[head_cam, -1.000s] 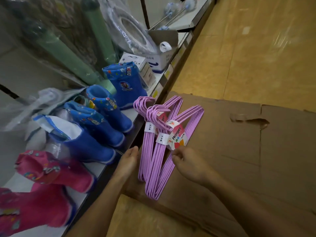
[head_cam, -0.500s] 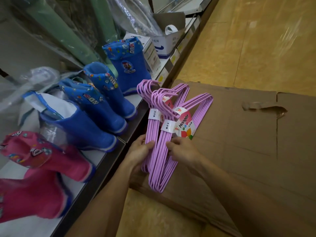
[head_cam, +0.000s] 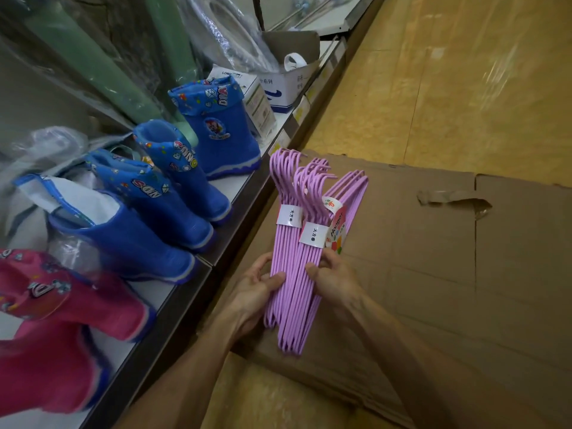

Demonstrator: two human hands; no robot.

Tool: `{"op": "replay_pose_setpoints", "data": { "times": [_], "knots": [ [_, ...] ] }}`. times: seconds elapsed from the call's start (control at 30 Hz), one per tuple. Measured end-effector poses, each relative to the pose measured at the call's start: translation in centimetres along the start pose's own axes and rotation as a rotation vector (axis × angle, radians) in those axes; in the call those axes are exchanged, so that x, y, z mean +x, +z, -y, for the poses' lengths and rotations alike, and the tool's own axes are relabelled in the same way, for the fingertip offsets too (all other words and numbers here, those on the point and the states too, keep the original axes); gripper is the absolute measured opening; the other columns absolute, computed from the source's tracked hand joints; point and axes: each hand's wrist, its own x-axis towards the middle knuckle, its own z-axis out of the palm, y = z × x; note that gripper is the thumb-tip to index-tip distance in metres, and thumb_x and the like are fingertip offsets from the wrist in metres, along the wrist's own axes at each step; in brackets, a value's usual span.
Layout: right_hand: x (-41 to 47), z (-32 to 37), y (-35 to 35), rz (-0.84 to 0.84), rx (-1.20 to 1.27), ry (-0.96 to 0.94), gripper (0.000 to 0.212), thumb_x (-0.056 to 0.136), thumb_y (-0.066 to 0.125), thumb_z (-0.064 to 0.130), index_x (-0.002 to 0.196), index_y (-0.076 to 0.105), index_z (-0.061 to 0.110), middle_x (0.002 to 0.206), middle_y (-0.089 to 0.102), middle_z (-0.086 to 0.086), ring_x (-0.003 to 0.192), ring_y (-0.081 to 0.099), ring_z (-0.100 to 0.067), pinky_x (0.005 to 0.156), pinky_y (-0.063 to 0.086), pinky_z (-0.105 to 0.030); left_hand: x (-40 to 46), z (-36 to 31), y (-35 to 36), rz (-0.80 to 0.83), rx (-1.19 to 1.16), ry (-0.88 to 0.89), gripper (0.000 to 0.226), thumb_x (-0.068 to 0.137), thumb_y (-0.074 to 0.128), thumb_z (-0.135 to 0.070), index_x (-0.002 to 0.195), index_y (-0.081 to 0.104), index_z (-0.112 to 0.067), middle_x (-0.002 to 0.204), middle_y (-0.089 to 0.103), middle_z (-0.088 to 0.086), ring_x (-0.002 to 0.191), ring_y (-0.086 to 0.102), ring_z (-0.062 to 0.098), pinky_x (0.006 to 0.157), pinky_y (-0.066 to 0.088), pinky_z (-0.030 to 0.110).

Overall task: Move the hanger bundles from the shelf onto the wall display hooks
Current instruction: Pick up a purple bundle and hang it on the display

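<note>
- Flattened brown cardboard sheet (head_cam: 433,274), torn at a flap, lies on a glossy yellow-tan floor (head_cam: 464,88).
- Left hand (head_cam: 257,289) and right hand (head_cam: 334,277) are close together, both gripping lilac plastic hanger bundles with white paper bands (head_cam: 297,258), held over the cardboard beside the shelf.
- Low white shelf with dark edge (head_cam: 173,305) carries blue rubber boots (head_cam: 192,187) and pink rubber boots (head_cam: 62,320).
</note>
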Motion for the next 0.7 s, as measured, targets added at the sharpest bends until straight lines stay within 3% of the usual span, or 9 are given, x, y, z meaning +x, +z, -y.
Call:
{"op": "replay_pose_setpoints", "data": {
  "times": [0.1,0.23,0.37,0.5,0.57,0.7],
  "knots": [
    [-0.1,0.5,-0.8,-0.002,0.019,0.005,0.023,0.098,0.053,0.004,0.112,0.062,0.021,0.110,0.071,-0.004,0.096,0.069,-0.023,0.082,0.060,-0.043,0.0,0.2,0.8,0.050,-0.008,-0.009,0.050,0.088,0.067,-0.008,0.128,0.051,-0.031,0.108,0.075,0.015,0.102,0.072,0.036,0.083,0.060,0.048],
    [-0.1,1.0,-2.3,0.016,0.016,0.024,0.025,0.099,0.050,0.002,0.113,0.062,0.020,0.114,0.070,-0.008,0.103,0.068,-0.028,0.091,0.056,-0.052,-0.3,0.6,2.3,0.084,0.018,0.025,0.059,0.081,0.075,-0.007,0.126,0.051,-0.036,0.112,0.073,0.015,0.102,0.072,0.036,0.086,0.059,0.052],
    [-0.1,1.3,-3.6,0.064,-0.004,0.017,0.031,0.100,0.048,0.000,0.127,0.060,0.010,0.121,0.067,-0.013,0.110,0.065,-0.031,0.096,0.053,-0.054,-0.7,0.7,3.5,0.052,0.036,0.082,0.063,0.071,0.083,-0.013,0.121,0.054,-0.038,0.114,0.073,0.012,0.103,0.072,0.032,0.091,0.056,0.055],
    [-0.2,1.3,-4.4,0.092,0.012,0.016,0.035,0.101,0.046,0.001,0.133,0.057,0.010,0.124,0.066,-0.013,0.112,0.064,-0.030,0.099,0.051,-0.054,-1.0,0.8,4.5,0.007,0.065,0.111,0.066,0.074,0.083,-0.009,0.127,0.053,-0.035,0.114,0.073,0.008,0.102,0.073,0.026,0.091,0.057,0.053],
    [-0.3,1.3,-5.0,0.109,0.035,0.024,0.035,0.101,0.045,0.001,0.133,0.056,0.010,0.122,0.066,-0.012,0.109,0.065,-0.028,0.092,0.056,-0.048,-1.2,0.7,5.0,0.012,0.051,0.110,0.067,0.071,0.084,-0.011,0.125,0.054,-0.036,0.114,0.073,0.007,0.102,0.073,0.025,0.092,0.057,0.053],
    [-0.9,1.4,-6.4,0.149,0.083,0.038,0.032,0.102,0.043,-0.002,0.125,0.060,0.013,0.107,0.069,-0.009,0.085,0.070,-0.018,0.057,0.056,-0.025,-1.5,0.8,5.7,0.068,-0.058,0.091,0.071,0.067,0.082,-0.012,0.131,0.054,-0.024,0.120,0.070,0.013,0.108,0.070,0.032,0.097,0.052,0.058]
  ]
}}
